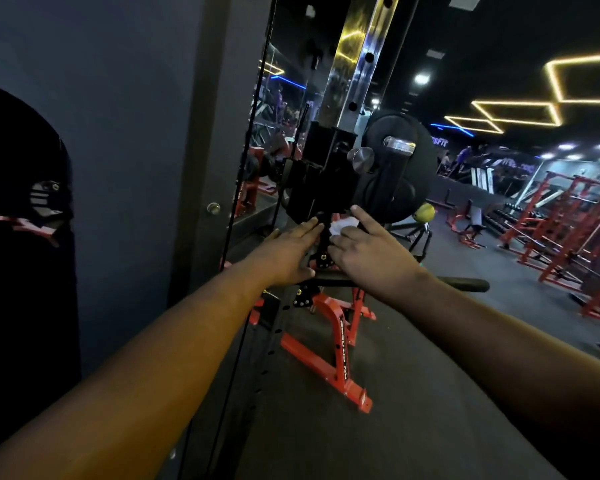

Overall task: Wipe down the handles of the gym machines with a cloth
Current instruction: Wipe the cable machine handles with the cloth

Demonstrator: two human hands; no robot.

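Wiping is under way: the right hand (364, 252) presses a white cloth (343, 226) against the black handle (321, 233), fingers straight. The left hand (288, 251) rests flat at its nine o'clock; next, probably rub the cloth along the grip.

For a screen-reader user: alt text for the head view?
A right hand presses a white cloth against a black gym machine part, the left hand flat beside it; weight plates hang above.

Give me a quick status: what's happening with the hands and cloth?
Left hand flat, fingers straight, against the black machine part. Right hand presses white cloth onto it. Nothing blocking.
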